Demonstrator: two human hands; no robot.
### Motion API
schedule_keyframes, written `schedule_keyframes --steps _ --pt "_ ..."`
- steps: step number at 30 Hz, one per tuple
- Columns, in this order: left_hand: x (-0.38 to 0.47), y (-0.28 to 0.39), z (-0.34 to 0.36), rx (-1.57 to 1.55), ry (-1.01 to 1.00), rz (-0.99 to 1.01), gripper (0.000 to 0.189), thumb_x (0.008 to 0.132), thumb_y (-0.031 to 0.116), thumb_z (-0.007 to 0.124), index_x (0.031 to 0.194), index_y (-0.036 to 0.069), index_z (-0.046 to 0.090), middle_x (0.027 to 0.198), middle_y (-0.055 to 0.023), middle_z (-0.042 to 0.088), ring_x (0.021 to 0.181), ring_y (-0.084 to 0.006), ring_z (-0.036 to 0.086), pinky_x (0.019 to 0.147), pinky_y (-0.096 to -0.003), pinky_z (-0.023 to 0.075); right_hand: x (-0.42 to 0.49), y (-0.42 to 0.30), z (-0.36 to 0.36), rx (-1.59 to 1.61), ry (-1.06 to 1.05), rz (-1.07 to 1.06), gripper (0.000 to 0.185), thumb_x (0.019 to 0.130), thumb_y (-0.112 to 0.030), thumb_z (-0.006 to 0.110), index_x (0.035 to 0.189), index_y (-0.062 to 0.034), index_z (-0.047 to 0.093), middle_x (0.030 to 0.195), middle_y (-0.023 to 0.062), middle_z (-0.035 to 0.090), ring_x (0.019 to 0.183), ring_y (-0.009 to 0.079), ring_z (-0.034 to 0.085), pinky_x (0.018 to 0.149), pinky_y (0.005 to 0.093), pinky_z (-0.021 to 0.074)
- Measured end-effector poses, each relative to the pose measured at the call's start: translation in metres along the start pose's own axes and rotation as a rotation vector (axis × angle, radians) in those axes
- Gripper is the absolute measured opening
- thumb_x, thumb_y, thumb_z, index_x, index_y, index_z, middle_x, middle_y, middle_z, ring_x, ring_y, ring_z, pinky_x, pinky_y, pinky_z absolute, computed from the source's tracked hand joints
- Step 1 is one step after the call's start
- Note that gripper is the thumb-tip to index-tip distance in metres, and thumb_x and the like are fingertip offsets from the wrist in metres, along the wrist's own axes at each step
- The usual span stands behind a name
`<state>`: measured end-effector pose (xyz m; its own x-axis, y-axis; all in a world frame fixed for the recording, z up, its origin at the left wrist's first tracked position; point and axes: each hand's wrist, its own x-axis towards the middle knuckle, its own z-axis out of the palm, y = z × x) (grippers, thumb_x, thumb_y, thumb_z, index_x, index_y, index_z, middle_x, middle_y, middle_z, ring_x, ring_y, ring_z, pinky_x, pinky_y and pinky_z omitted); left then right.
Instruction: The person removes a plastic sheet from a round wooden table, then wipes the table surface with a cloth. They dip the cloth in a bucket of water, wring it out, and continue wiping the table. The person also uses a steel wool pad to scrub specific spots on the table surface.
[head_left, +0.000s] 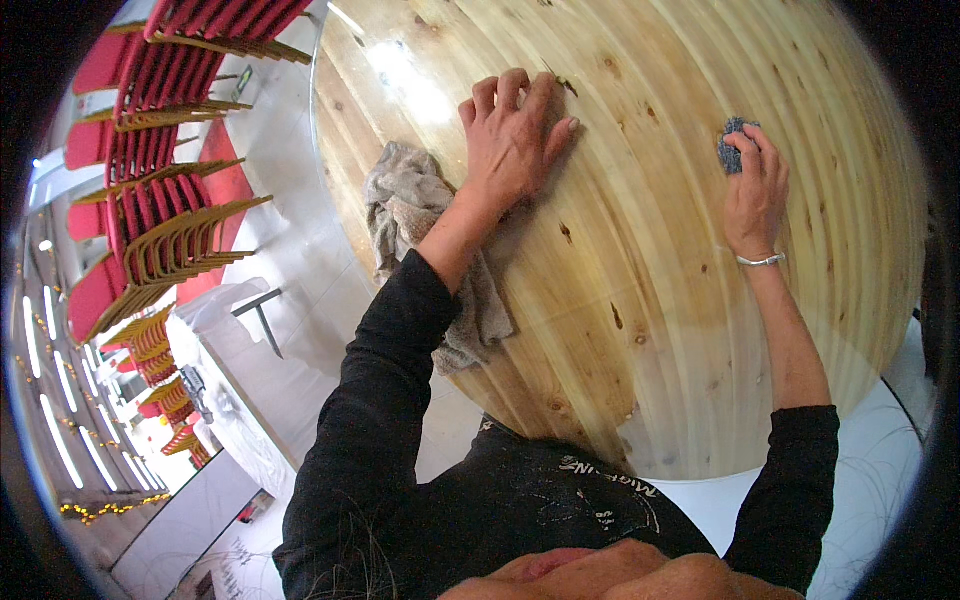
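A round wooden tabletop (675, 300) with knots and a glossy surface spreads before me. My right hand (757, 187), with a silver bracelet at the wrist, grips a dark grey scouring pad (731, 146) against the wood on the right. Over on the left side, my left hand (514, 135) rests on the tabletop with its fingers spread and slightly bent, holding nothing that I can see. A crumpled grey-brown cloth (409, 191) lies at the table's left edge; my left forearm crosses over it and hides its middle.
Stacked chairs (161, 135) with red padding and gold-coloured frames stand on the tiled floor (292, 202) to the left. Below them is a table covered in white plastic sheeting (232, 405). A white surface (847, 465) shows under the wooden table's lower right edge.
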<state>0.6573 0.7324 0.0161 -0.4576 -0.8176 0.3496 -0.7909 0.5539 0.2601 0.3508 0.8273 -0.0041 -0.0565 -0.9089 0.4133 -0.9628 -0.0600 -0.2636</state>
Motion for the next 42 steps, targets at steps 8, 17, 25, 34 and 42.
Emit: schedule_keyframes --steps 8,17,25,34,42 --pt "-0.036 0.011 -0.006 -0.038 -0.159 0.053 0.053 0.083 0.035 0.071 0.127 0.011 0.055 0.128 -0.011 0.051 0.121 -0.0352 0.046 0.096 -0.0493 0.0396 -0.001 0.004 0.002 0.0 -0.003 -0.007 0.042 0.081 0.002 0.052 0.118 -0.0171 0.057 0.133 0.0071 0.054 0.123 0.0327 0.049 0.105 0.0468 0.0375" --pt "-0.01 -0.002 -0.008 -0.082 -0.169 0.039 0.055 0.084 0.033 0.068 0.131 0.008 0.052 0.135 -0.016 0.049 0.123 -0.0386 0.045 0.098 -0.0496 0.0401 0.001 0.002 0.0 0.017 -0.018 -0.032 0.044 0.081 0.003 0.052 0.121 -0.0157 0.057 0.134 0.0088 0.053 0.124 0.0332 0.048 0.106 0.0469 0.0363" --pt "-0.082 0.038 -0.028 -0.182 -0.28 0.021 0.053 0.086 0.031 0.067 0.131 0.007 0.053 0.134 -0.0147 0.05 0.125 -0.0395 0.045 0.103 -0.051 0.0374 -0.001 0.005 0.001 0.012 -0.013 -0.023 0.045 0.08 0.003 0.052 0.12 -0.0171 0.057 0.132 0.0081 0.054 0.123 0.0336 0.049 0.104 0.0471 0.0377" --pt "-0.08 0.045 -0.021 -0.224 -0.222 0.065 0.051 0.084 0.029 0.069 0.128 0.007 0.055 0.132 -0.0156 0.051 0.123 -0.037 0.047 0.1 -0.0494 0.0396 0.001 0.003 0.001 -0.005 -0.007 -0.032 0.046 0.079 0.004 0.051 0.119 -0.0177 0.057 0.132 0.0078 0.054 0.122 0.0324 0.049 0.104 0.0465 0.0378" --pt "-0.014 0.005 -0.016 -0.23 -0.224 -0.037 0.056 0.074 0.028 0.078 0.124 0.015 0.058 0.128 -0.015 0.051 0.119 -0.0399 0.046 0.103 -0.0491 0.0394 0.001 0.007 0.002 0.009 0.002 -0.063 0.044 0.08 0.002 0.052 0.12 -0.0159 0.057 0.132 0.0097 0.054 0.124 0.0321 0.047 0.104 0.0461 0.0363"
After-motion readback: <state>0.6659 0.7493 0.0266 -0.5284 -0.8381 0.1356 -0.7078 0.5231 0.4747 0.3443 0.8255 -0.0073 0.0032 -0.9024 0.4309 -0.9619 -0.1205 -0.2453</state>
